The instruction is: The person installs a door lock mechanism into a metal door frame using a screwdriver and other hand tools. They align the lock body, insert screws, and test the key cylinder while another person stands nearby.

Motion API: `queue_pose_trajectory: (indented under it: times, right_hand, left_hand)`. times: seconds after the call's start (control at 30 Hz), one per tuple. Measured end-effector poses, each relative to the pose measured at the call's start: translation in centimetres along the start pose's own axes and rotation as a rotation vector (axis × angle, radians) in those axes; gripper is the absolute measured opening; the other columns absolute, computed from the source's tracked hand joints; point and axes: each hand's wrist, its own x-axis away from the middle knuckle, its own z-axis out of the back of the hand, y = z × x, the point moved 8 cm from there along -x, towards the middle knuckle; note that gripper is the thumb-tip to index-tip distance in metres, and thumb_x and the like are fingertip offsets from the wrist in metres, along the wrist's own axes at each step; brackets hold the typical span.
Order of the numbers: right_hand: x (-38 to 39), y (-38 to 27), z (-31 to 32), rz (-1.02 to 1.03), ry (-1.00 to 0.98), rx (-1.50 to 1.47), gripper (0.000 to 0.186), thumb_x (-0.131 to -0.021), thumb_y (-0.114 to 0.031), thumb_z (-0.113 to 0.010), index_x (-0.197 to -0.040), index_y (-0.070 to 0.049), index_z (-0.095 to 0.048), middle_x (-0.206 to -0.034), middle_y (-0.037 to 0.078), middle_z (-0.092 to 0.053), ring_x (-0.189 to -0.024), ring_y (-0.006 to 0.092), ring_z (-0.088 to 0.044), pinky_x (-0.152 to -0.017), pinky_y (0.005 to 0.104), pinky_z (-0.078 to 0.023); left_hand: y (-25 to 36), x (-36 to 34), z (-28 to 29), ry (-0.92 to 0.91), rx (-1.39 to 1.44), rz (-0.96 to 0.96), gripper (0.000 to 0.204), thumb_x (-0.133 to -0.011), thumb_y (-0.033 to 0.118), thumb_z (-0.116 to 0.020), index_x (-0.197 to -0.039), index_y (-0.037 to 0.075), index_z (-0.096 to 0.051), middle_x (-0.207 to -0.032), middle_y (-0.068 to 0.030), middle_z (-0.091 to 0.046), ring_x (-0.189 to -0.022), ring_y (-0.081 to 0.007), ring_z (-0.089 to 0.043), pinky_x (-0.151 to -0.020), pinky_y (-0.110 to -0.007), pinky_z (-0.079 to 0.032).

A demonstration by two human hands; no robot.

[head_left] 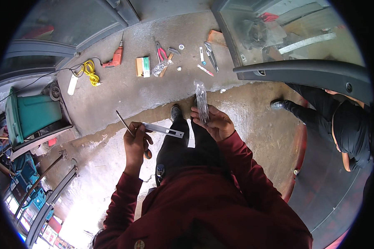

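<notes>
My left hand is closed around a screwdriver, its thin shaft pointing up and left and its dark and orange handle end showing below the fingers. The same hand grips a flat silver metal plate with slots cut in it, which reaches right over my legs. To the right, my right hand holds up a long clear plastic packet between thumb and fingers. What the packet contains cannot be made out. The two hands are apart, and the plate does not touch the packet.
Ahead on the concrete step lie a red drill, yellow cord, a small box, red-handled pliers, a hammer and a larger hand tool. A green bin stands left, a glass door right. Another person is at far right.
</notes>
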Motion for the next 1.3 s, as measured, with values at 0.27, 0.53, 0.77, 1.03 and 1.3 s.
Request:
queue_pose_trajectory:
  times: [0.27, 0.53, 0.77, 1.03, 1.3]
  right_hand:
    - [-4.2, -3.3, -2.3, -0.004, -0.125, -0.018, 0.07, -0.076, -0.006, -0.053, -0.142, 0.015, -0.042, -0.144, 0.029, -0.051, -0.133, 0.0374, -0.055, -0.117, 0.0491, -0.042]
    - [-6.4, -4.2, 1.9, -0.018, 0.047, 0.087, 0.042, -0.093, -0.003, -0.058, -0.134, 0.008, -0.054, -0.133, 0.023, -0.062, -0.118, 0.0317, -0.065, -0.107, 0.044, -0.051]
    - [-12.0, -0.2, 13.6, -0.157, 0.309, 0.226, 0.027, -0.094, -0.004, -0.062, -0.119, 0.006, -0.061, -0.121, 0.02, -0.069, -0.107, 0.0278, -0.069, -0.097, 0.0425, -0.056]
    - [-25.5, 9.8, 33.8, -0.211, 0.532, 0.521, 0.021, -0.098, -0.01, -0.058, -0.114, 0.004, -0.06, -0.112, 0.017, -0.073, -0.092, 0.0188, -0.07, -0.081, 0.0317, -0.058]
    - [-43.9, 13.7, 45.9, 0.005, 0.578, 0.606, 0.018, -0.098, -0.007, -0.056, -0.112, 0.003, -0.062, -0.103, 0.011, -0.074, -0.082, 0.0116, -0.066, -0.071, 0.0268, -0.054]
  left_hand:
    - [3.2, -1.7, -1.0, 0.047, -0.005, -0.023, 0.014, -0.104, 0.017, -0.054, -0.104, 0.003, -0.056, -0.066, -0.0066, -0.061, -0.039, -0.0055, -0.044, -0.029, -0.022, -0.036]
    - [3.9, -4.0, -3.8, 0.059, -0.066, 0.028, 0.014, -0.103, 0.02, -0.055, -0.101, 0.007, -0.058, -0.061, -0.0059, -0.06, -0.04, -0.0052, -0.043, -0.035, -0.021, -0.037]
    - [-3.0, -11.0, -5.0, 0.13, -0.109, 0.082, 0.01, -0.103, 0.01, -0.054, -0.101, 0.001, -0.057, -0.084, -0.0111, -0.068, -0.045, -0.0097, -0.055, -0.027, -0.024, -0.034]
    - [-18.5, -31.6, -4.8, 0.127, -0.325, -0.077, 0.012, -0.1, 0.007, -0.059, -0.089, 0.003, -0.06, -0.069, -0.0054, -0.062, -0.052, -0.01, -0.056, -0.048, -0.03, -0.044]
    - [-28.9, -51.8, -5.9, 0.206, -0.827, -0.324, 0.009, -0.09, 0.011, -0.068, -0.098, 0.011, -0.067, -0.079, -0.0165, -0.07, -0.078, -0.0405, -0.069, -0.066, -0.046, -0.052]
